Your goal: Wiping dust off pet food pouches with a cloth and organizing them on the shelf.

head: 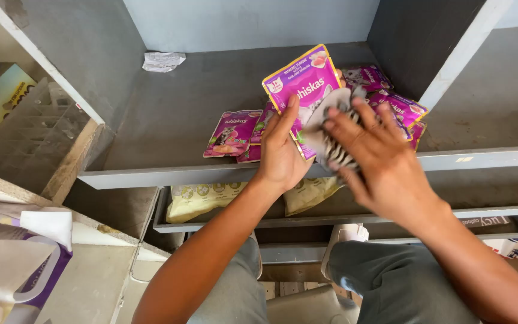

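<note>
the left hand pinches a purple pet-food pouch upright near the grey shelf's front edge. the right hand (blurred) presses what looks like a striped cloth against it, fingers spread; best to keep the pouch braced while wiping.

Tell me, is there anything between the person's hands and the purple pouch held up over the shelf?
Nothing visible does. The left hand already grips the purple pouch by its lower edge, and the right hand presses a striped cloth against its front. That cloth is the only thing between the right hand and the pouch.
</note>
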